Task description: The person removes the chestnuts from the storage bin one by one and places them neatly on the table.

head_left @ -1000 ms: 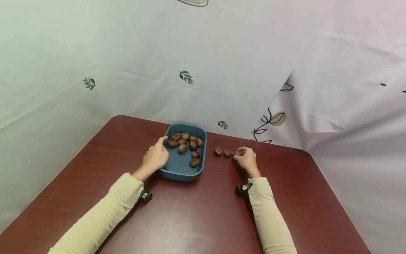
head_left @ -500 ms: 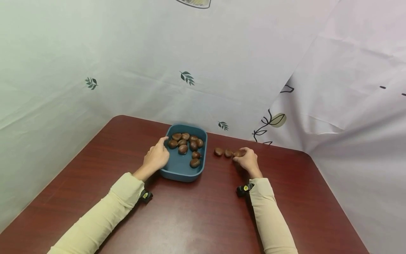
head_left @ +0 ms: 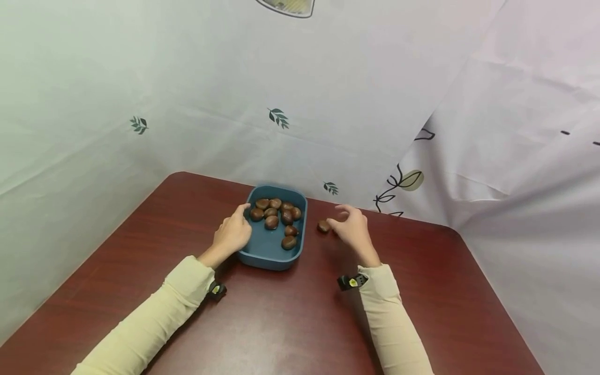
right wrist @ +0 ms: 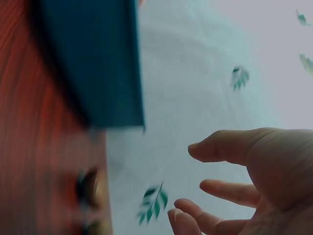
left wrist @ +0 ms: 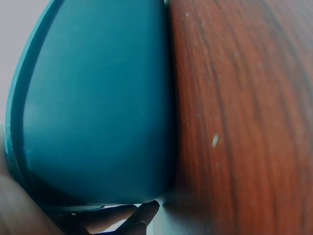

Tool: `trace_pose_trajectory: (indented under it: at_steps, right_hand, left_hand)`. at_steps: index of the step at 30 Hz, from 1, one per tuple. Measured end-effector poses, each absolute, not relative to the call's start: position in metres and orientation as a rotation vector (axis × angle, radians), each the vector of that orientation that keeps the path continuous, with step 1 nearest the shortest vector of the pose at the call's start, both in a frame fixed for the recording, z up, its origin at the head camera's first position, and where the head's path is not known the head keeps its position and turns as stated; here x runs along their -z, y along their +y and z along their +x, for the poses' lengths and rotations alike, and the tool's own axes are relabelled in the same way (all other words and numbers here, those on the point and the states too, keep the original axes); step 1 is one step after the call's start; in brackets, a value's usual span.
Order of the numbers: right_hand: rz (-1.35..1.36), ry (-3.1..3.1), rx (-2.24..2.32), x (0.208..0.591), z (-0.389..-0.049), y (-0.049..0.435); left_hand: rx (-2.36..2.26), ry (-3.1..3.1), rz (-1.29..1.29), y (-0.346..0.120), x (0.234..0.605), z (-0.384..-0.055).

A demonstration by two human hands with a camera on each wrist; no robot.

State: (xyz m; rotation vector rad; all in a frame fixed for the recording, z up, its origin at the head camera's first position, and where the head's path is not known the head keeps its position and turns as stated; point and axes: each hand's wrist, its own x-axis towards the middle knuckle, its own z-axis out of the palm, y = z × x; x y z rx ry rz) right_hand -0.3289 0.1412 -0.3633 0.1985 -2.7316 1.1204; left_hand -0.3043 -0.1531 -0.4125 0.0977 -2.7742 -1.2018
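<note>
A loose chestnut point(head_left: 323, 226) lies on the table just to the right of a blue tray, beside the fingertips of the right hand point(head_left: 353, 229); a second chestnut point(right wrist: 100, 227), blurred, is cut off by the lower edge of the right wrist view. The right hand is held above the table with thumb and fingers bent and spread wide, a clear gap between them, and nothing in their grasp. The blue tray point(head_left: 264, 262), rectangular with rounded corners, contains further chestnuts point(head_left: 271, 222): most cluster toward its far end, while two lie near its right wall, closer to the viewer. The left hand point(head_left: 232, 233) grips the tray's left side, its index finger at the rim and other fingers against the outer wall, as the left wrist view shows. Both arms wear pale yellow sleeves point(head_left: 150, 312), and a black wrist device point(head_left: 351, 282) sits at each cuff. The reddish-brown, wood-grained table point(head_left: 281, 323) has rounded far corners. Behind it hangs a pale, creased cloth point(head_left: 211, 78) printed with green leaf sprigs point(head_left: 278, 118) and a dark-outlined branch point(head_left: 389, 192).
</note>
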Motion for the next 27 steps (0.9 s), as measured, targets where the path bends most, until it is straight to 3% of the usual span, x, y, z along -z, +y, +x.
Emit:
trace_pose_trajectory:
  at_steps: [12,27]
  right_hand:
    - [0.409,-2.679,-1.23,0.368,-0.323,0.067]
    - [0.56,-2.734,-1.212,0.386,-0.335,0.021]
  left_hand:
    - [1.195,-2.786,0.118,-0.154,0.413,-0.306]
    - [1.182,-2.786,0.12,-0.151,0.413,-0.307]
